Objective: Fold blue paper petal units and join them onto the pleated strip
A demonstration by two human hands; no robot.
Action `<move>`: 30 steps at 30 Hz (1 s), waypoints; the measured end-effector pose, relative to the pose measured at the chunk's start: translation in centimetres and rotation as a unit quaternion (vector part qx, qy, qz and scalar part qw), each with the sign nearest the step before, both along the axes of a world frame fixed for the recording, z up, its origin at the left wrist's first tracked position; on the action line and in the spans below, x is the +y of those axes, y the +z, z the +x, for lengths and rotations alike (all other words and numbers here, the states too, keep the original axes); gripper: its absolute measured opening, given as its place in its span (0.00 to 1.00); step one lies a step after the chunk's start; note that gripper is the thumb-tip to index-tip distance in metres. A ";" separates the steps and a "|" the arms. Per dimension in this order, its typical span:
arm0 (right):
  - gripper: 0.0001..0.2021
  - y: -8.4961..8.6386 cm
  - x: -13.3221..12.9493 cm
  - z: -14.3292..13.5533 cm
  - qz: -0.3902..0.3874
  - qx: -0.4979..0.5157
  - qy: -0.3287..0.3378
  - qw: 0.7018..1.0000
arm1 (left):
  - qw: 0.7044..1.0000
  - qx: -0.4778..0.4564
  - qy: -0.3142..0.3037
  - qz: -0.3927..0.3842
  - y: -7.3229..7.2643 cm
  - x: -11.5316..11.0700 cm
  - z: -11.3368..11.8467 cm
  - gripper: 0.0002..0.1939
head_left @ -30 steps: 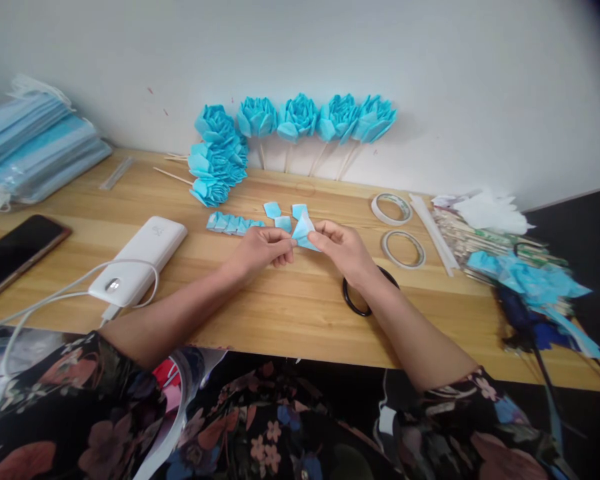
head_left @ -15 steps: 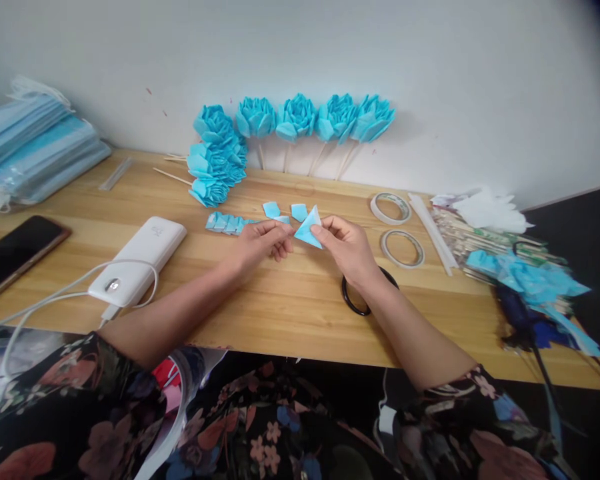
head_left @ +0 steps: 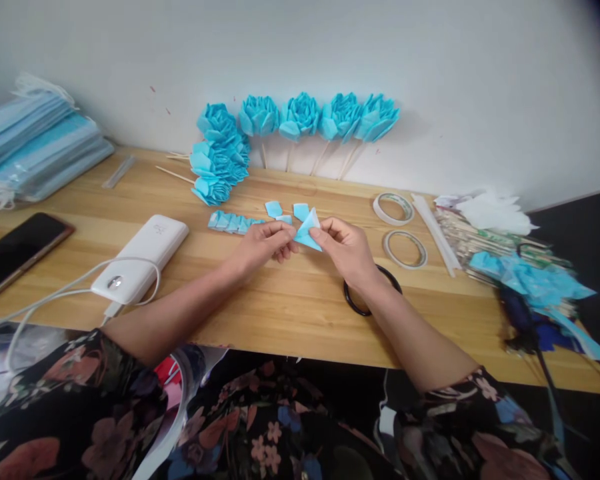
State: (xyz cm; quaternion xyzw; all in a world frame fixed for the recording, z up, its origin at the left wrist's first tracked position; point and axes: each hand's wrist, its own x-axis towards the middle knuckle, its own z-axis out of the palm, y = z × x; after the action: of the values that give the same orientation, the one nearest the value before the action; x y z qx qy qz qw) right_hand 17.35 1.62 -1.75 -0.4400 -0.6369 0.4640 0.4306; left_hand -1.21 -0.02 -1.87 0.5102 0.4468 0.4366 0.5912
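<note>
Between my hands is a small folded blue petal piece [head_left: 309,231] with a pointed top and a paler upper edge. My right hand [head_left: 347,250] pinches it by its right side, thumb in front. The fingertips of my left hand [head_left: 267,245] are closed on its left corner. Just beyond lie loose folded blue pieces [head_left: 273,209] and a row of overlapping folded pieces [head_left: 233,222], partly covered by my left hand. Under my right wrist rests a pair of scissors or a ring with black loops [head_left: 355,301], largely hidden.
Blue flowers on sticks [head_left: 300,117] lean on the wall, with more heaped beside them [head_left: 215,160]. Two tape rolls [head_left: 405,250] lie right, near sticks and blue scraps [head_left: 530,273]. At left are a power bank [head_left: 140,257], a phone [head_left: 23,250] and stacked face masks [head_left: 45,147].
My left fingertips have moved right and now meet the left corner of the blue piece, which looks more folded. My right hand keeps its pinch. The view has shifted slightly.
</note>
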 end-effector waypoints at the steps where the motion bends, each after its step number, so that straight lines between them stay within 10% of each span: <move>1: 0.12 0.0 -0.1 -0.1 -0.001 0.001 0.009 1.000 | 1.000 0.003 -0.006 0.003 0.0 0.0 0.0 0.13; 22: 0.13 0.0 -0.2 -0.1 -0.023 0.027 0.012 0.999 | 0.987 0.107 -0.086 0.083 -0.2 -0.5 0.3 0.14; 30: 0.18 0.4 0.2 0.5 -0.048 0.037 0.043 0.997 | 0.998 0.047 -0.018 0.026 -0.5 0.2 -0.3 0.15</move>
State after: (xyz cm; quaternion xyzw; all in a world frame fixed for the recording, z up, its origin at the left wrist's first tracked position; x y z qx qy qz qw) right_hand 17.81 1.84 -1.36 -0.4148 -0.6158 0.5280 0.4123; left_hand -1.52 0.20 -2.38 0.5533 0.4535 0.4128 0.5637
